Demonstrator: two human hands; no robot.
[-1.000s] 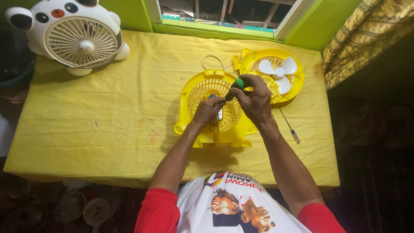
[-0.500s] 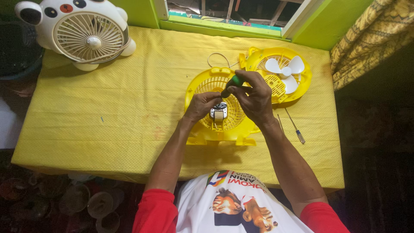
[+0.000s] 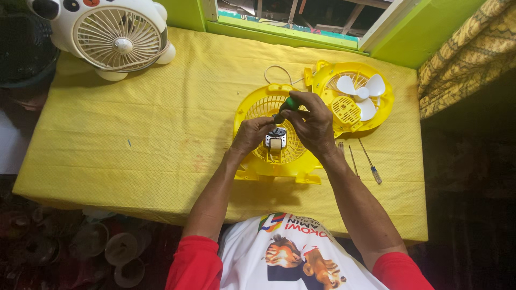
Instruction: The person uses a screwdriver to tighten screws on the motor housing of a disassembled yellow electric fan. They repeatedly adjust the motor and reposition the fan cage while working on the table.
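Note:
A yellow fan housing half [image 3: 258, 110] lies flat on the yellow tablecloth, with a small metal motor [image 3: 276, 138] at its centre. My left hand [image 3: 251, 134] rests on the grille beside the motor, fingers pinched near it. My right hand [image 3: 312, 123] grips a green-handled screwdriver [image 3: 290, 103], its tip pointing down at the motor. Behind, to the right, lies the other yellow housing half [image 3: 333, 80] with white fan blades [image 3: 361, 92].
A white toy-shaped fan [image 3: 115, 35] stands at the back left of the table [image 3: 134, 134]. Two thin screwdrivers [image 3: 370, 164] lie right of my right forearm. A white wire loop [image 3: 277, 71] lies behind the housing. A green window sill runs along the back.
Both hands stay on the yellow housing around the motor; the head camera has shifted a little, so the scene sits slightly lower and to the right.

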